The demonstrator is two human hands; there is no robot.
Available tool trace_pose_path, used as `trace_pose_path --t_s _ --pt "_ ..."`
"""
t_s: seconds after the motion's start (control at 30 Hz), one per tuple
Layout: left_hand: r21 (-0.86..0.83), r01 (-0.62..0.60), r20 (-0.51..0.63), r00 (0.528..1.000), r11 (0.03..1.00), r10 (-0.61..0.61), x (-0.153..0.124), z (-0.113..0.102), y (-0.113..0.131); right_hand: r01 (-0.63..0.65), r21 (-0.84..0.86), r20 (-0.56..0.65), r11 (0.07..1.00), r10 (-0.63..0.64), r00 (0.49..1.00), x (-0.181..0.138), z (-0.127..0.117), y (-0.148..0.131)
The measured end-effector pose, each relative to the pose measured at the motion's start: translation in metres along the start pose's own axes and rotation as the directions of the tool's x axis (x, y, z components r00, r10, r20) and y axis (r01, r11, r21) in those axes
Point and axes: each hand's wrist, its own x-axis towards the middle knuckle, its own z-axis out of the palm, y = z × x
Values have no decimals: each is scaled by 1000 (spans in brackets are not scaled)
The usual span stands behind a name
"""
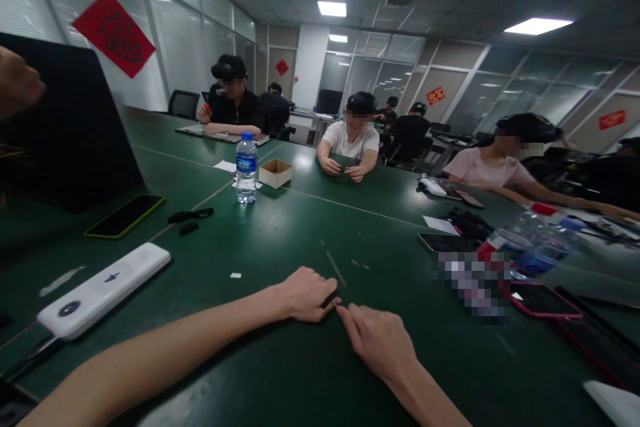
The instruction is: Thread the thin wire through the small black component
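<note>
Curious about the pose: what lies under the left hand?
The green table shows around the left hand; its palm and anything within the curled fingers are covered, so whether it holds something is unclear.

The left forearm (200, 337), bare, slants in from the lower left corner and reaches to the centre, its wrist (281, 300) nearly straight. The left hand (309, 293) is back-up, fingers curled under, thumb (320, 313) pointing right. The right forearm (431, 395), also bare, rises from the bottom edge and leans left; the right hand (377, 340) bends its fingers inward, thumb (350, 330) angled toward the other hand. Their fingertips nearly meet; whether they touch is unclear
</note>
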Motion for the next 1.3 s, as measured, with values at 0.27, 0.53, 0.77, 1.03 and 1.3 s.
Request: trace_pose_path --t_s 0.27,0.53,0.77,1.03,1.3 --pt "-8 -21 -16 1000 1000 20 0 2 -1 -129 -25 87 991 130 988 4 -5 9" --pt "15 -40 5 999 999 40 -1 -1 -1 -111 -27 60 993 113 992 3 -7 7" --pt "29 -60 7 998 998 60 0 -1 2 -114 -63 56 991 118 991 4 -5 7" --pt "18 -14 13 1000 1000 14 0 -4 3 -104 4 58 995 104 993 3 -7 7" --pt "-3 -28 13 1000 1000 28 1 -7 2 -99 -50 18 994 100 995 3 -3 8"
